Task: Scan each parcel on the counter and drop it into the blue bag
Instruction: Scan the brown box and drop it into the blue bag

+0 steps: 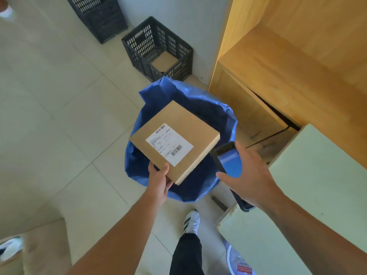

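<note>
A flat brown cardboard parcel (184, 124) with a white barcode label on top hangs level above the open mouth of the blue bag (222, 114), which stands on the floor. My left hand (159, 180) grips the parcel's near corner, thumb on top. To the right, my right hand (250, 175) holds a dark handheld scanner (228, 159) with a lit blue screen, close to the parcel's right edge. The inside of the bag is dark and mostly hidden by the parcel.
A pale counter (309, 195) lies at the right, a wooden cabinet (288, 66) behind it. Two black plastic crates (158, 48) stand on the tiled floor by the wall. My leg and white shoe (191, 221) are below the bag.
</note>
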`<move>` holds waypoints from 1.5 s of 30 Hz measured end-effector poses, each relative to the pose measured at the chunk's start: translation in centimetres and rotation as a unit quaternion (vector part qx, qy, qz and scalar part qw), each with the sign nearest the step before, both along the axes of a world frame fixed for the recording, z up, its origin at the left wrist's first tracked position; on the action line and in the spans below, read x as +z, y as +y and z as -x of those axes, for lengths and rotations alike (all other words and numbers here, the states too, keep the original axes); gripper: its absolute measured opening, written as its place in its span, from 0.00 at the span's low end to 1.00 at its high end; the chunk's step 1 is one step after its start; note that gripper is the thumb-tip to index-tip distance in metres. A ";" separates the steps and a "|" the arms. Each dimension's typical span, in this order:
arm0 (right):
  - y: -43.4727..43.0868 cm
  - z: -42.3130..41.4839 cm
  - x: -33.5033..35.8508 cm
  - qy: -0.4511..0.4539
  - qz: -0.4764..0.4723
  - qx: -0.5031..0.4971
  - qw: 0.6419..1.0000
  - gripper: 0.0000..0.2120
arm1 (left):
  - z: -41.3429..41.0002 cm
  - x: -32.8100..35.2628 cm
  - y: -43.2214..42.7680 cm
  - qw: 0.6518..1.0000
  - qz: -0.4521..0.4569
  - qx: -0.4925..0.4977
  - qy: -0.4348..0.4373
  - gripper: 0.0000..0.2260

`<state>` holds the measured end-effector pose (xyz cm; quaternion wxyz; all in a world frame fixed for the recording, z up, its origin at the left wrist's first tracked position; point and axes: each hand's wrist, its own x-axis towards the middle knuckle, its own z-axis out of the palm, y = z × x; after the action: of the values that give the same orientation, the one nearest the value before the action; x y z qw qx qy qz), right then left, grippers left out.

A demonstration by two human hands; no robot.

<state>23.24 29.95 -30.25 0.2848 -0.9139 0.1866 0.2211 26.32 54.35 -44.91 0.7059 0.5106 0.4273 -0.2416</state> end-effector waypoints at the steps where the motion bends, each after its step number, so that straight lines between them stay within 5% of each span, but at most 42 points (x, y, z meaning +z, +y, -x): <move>1: 0.2 -0.5 -0.7 0.004 -0.002 0.001 1.000 0.46 | -0.3 -0.9 -0.2 1.000 -0.023 0.006 0.009 0.27; 9: 0.7 -2.0 -6.0 0.020 -0.007 0.004 1.000 0.48 | -3.6 -9.2 -5.4 0.980 -0.151 0.003 0.127 0.47; 16: -1.3 -2.2 -8.8 0.053 0.017 0.000 0.998 0.47 | -5.4 -15.9 -7.1 0.969 -0.144 0.036 0.196 0.38; 23: -1.9 -2.3 -10.6 0.066 0.019 -0.001 0.998 0.47 | -6.1 -19.1 -6.9 0.962 -0.178 -0.069 0.193 0.34; 37: -0.4 -2.1 -3.1 0.055 0.025 0.038 0.997 0.48 | -7.4 -6.1 -6.9 0.970 -0.181 -0.142 0.079 0.14; 45: -2.1 1.8 4.6 0.009 0.023 0.022 0.999 0.45 | -6.5 4.3 -8.4 0.971 -0.183 -0.156 0.003 0.24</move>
<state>21.45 27.90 -25.67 0.2568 -0.9221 0.1737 0.2314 32.85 45.99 -40.63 0.5527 0.6909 0.3813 -0.2681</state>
